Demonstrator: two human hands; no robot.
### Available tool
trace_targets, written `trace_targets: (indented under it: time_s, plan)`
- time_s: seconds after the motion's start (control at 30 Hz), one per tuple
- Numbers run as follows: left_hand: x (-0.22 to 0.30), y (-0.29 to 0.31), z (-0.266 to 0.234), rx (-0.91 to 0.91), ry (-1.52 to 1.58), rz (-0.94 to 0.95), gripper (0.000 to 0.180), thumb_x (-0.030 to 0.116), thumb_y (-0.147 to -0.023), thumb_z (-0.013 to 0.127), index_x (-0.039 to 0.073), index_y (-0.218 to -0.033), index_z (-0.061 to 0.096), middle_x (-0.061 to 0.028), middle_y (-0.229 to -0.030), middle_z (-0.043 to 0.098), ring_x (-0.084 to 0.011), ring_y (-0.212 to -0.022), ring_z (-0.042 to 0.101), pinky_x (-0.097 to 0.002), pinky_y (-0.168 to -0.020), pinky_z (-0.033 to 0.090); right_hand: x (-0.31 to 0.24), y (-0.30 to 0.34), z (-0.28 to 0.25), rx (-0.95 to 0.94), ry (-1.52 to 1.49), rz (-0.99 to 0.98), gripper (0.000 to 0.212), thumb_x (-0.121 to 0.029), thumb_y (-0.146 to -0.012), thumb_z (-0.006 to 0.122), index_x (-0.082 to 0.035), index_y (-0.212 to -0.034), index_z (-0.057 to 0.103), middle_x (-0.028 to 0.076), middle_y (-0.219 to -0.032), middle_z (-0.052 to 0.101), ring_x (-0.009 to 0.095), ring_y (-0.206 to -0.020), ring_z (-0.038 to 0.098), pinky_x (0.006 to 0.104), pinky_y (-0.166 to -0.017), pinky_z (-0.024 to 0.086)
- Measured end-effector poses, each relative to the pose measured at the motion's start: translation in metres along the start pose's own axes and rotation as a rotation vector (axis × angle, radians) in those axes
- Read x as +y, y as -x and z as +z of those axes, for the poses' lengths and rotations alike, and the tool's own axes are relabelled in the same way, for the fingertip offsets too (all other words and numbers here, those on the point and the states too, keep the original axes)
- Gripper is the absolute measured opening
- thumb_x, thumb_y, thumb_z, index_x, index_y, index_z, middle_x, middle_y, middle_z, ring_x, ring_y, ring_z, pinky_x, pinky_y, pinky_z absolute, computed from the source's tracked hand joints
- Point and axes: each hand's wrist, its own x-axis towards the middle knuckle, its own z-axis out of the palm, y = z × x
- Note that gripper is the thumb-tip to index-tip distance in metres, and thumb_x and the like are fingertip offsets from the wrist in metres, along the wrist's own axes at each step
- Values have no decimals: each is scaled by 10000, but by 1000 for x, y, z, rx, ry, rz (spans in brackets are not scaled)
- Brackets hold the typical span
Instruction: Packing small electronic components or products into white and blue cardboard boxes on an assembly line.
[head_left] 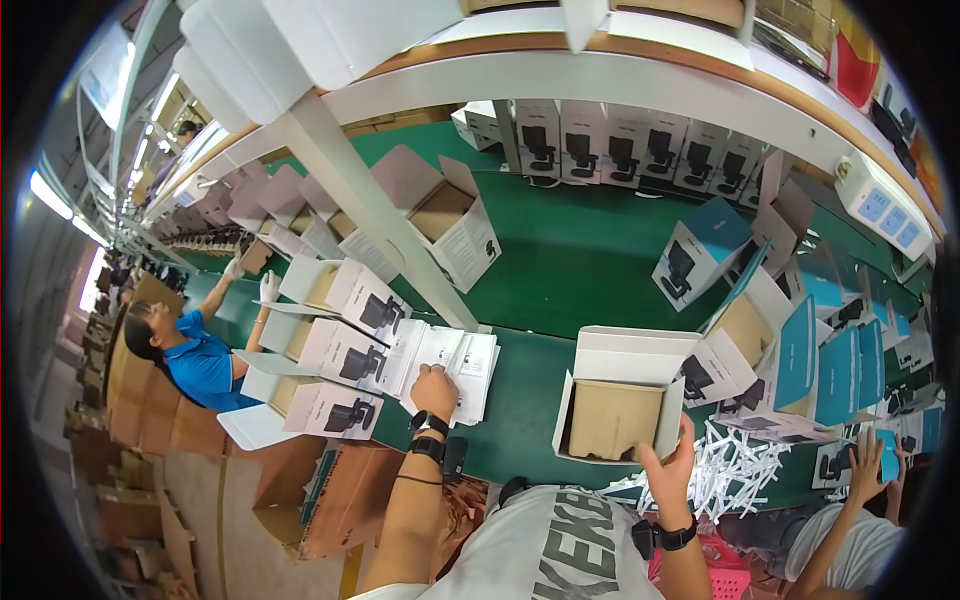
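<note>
An open white box [636, 348] stands on the green table in front of me, its flap raised at the back. Inside it sits a brown cardboard insert [614, 420]. My right hand [668, 465] grips the box at its near right corner, thumb at the near edge and fingers along the right wall. To the left lies a spread stack of white printed leaflets [479, 378]. On that stack my left hand [435, 390] is closed, its fingertips pinching a leaflet; the fingers are partly hidden.
Several open white boxes [345, 350] stand left of the leaflets, beside a white post [370, 185]. Shredded white paper strips [735, 470] lie right of my box. More boxes [620, 150] line the back. A co-worker's hands [870, 468] hold a blue item at right; another person [205, 355] works at left.
</note>
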Motion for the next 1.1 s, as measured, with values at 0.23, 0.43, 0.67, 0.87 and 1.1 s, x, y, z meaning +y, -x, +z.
trace_targets:
  time_s: [0.23,0.43,0.67,0.87,1.1]
  plan:
    - [3,35,-52,317,137,114,218,272,-946,742,56,-964,751,-138,-885,686,-340,-718,695,-423,-640,559,24,49,-66,-100,-107,413,300,-4,-947,668,-5,-1246,637,-9,-1035,674,47,-844,554,223,-750,444]
    - [86,86,-128,519,1296,-133,316,123,-948,713,-38,-1202,616,-157,-1073,691,-232,-922,710,-385,-784,579,35,61,-75,10,-62,513,221,-25,-967,686,-2,-1188,685,-16,-1001,691,29,-793,534,207,-684,425]
    - [156,113,-148,219,905,988,668,93,-873,664,-116,-1454,409,-280,-1443,527,-385,-1236,619,-450,-1053,520,28,46,-62,-145,-17,477,186,-51,-991,696,2,-1170,698,-19,-946,696,30,-771,561,199,-691,449]
    - [189,112,-136,164,1090,787,816,19,-775,707,-43,-1518,375,-304,-1514,474,-398,-1292,585,-462,-1079,492,38,55,-66,-113,-11,404,181,-50,-993,695,-7,-1168,705,-29,-944,690,25,-763,565,194,-674,446]
    - [169,119,-116,-177,1100,538,830,95,-809,768,-46,-1528,380,-289,-1613,365,-413,-1436,459,-454,-1185,391,19,30,-75,-51,-22,407,197,-48,-991,702,-6,-1184,701,-23,-952,693,29,-752,567,197,-673,454]
